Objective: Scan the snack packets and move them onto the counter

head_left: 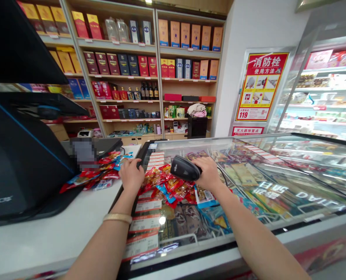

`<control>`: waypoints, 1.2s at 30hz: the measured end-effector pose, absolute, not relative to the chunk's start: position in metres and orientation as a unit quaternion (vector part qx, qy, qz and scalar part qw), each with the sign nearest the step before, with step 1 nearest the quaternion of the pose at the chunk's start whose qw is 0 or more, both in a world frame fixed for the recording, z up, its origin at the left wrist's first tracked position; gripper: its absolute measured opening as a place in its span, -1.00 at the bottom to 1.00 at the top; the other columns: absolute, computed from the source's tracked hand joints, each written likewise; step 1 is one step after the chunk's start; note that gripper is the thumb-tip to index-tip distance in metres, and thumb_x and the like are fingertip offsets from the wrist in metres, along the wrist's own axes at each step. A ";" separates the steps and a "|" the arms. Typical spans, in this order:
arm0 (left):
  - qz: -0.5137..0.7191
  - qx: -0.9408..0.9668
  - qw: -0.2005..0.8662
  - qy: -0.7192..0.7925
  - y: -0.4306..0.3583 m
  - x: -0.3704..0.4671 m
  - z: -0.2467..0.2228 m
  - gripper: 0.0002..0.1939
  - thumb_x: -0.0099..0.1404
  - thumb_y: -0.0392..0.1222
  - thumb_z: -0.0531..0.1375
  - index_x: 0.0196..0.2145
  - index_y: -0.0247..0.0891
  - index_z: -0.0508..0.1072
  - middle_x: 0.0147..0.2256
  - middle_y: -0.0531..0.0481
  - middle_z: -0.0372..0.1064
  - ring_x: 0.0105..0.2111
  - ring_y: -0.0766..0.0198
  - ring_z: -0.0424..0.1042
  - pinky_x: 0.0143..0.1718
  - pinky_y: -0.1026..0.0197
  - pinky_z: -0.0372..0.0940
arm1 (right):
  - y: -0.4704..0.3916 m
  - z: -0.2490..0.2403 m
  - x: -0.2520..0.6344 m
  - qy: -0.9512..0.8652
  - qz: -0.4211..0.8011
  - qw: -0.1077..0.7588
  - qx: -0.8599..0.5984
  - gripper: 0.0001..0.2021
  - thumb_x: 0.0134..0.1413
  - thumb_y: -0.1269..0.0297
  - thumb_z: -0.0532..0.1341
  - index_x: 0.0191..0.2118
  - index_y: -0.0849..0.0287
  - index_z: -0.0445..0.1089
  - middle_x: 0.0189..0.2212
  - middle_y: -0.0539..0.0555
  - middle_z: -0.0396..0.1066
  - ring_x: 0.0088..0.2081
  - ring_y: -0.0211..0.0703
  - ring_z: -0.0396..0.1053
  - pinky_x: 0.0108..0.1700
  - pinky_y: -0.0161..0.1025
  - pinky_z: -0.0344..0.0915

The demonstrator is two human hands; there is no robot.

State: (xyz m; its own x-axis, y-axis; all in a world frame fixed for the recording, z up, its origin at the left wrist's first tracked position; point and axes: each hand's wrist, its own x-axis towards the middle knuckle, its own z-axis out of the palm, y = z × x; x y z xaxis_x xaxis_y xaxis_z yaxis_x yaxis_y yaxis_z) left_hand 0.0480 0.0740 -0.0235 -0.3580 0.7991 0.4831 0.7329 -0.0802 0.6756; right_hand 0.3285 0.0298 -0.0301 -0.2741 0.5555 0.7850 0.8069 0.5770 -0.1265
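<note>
A black handheld barcode scanner (185, 168) is in my right hand (208, 173), its head pointing left above a pile of small red, gold and blue snack packets (168, 184). That pile lies on the glass top of a chest freezer (187, 249). My left hand (132, 174) is at the freezer's left rim, between this pile and a second heap of packets (98, 173) on the white counter (53, 237). Its fingers are curled, with a small dark bit showing at the fingertips; what they hold, if anything, is hidden.
A black checkout terminal (21, 155) stands on the counter at the left. Wrapped ice creams (187, 219) lie under the freezer glass. A black cable (315, 175) crosses the glass. Behind are shelves of boxed bottles (117, 64), and a refrigerated display (327, 93) is at the right.
</note>
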 end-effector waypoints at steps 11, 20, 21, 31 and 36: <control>0.282 0.549 -0.117 0.778 0.103 -0.013 -0.038 -0.56 0.20 -0.31 0.07 0.01 -0.27 0.52 0.09 -0.47 0.41 0.17 -0.32 0.26 0.10 -0.30 0.11 | 0.029 -0.032 0.327 -0.786 -0.162 0.414 -0.429 -0.76 -0.09 0.22 0.27 -0.24 0.11 0.53 -0.36 0.10 0.56 -0.29 -0.05 0.42 -0.21 -0.16 0.10; 0.294 0.525 -0.116 0.790 0.095 -0.009 -0.033 -0.67 0.32 -0.22 0.03 -0.14 -0.35 0.55 -0.04 -0.50 0.47 0.07 -0.31 0.38 0.06 -0.28 0.16 | 0.030 -0.035 0.329 -0.779 -0.152 0.425 -0.434 -0.77 -0.11 0.25 0.25 -0.26 0.11 0.54 -0.36 0.10 0.58 -0.28 -0.04 0.44 -0.21 -0.16 0.11; 0.310 0.516 -0.117 0.790 0.094 -0.007 -0.030 -0.66 0.34 -0.21 0.02 -0.13 -0.36 0.54 -0.07 -0.49 0.48 0.06 -0.30 0.39 0.05 -0.28 0.17 | 0.030 -0.035 0.329 -0.777 -0.152 0.430 -0.434 -0.78 -0.11 0.25 0.25 -0.27 0.11 0.54 -0.37 0.10 0.58 -0.28 -0.04 0.44 -0.21 -0.16 0.11; 0.628 0.495 0.227 0.556 0.101 0.019 -0.021 -0.70 0.30 0.07 0.09 -0.37 -0.23 0.38 -0.48 -0.02 0.44 -0.53 0.20 0.38 -0.49 0.21 0.23 | 0.030 -0.033 0.331 -0.766 -0.165 0.433 -0.445 -0.76 -0.15 0.26 0.29 -0.26 0.12 0.54 -0.34 0.11 0.59 -0.27 -0.01 0.45 -0.21 -0.15 0.12; 0.653 0.524 0.266 0.478 0.099 0.031 -0.022 -0.68 0.18 0.11 0.22 -0.37 -0.21 0.37 -0.55 0.06 0.40 -0.57 0.24 0.37 -0.50 0.23 0.26 | 0.030 -0.033 0.331 -0.766 -0.170 0.434 -0.442 -0.75 -0.15 0.26 0.30 -0.25 0.12 0.54 -0.34 0.11 0.59 -0.27 -0.01 0.45 -0.21 -0.15 0.12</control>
